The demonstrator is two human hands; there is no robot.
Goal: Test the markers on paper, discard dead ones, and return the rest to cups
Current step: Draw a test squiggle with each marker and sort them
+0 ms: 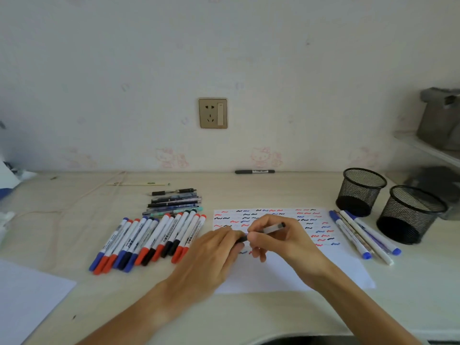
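Both hands meet over the white test paper [286,275], which carries many red, blue and black squiggles. My right hand [281,241] grips a white-barrelled marker [272,229] with a black end. My left hand [216,247] pinches the dark cap at the marker's near end. A row of red, blue and black whiteboard markers [149,241] lies to the left of the paper. Behind that row, several dark pens [174,204] form a pile. A few blue-capped markers and pens [363,236] rest on the right of the paper, beside two black mesh cups [361,191] [410,214].
One black marker [255,171] lies against the wall at the back. A thin stick [138,184] and a cord cross the desk's back left. Another white sheet [27,295] covers the front left corner. A wall socket [213,113] is above the desk; a shelf stands at right.
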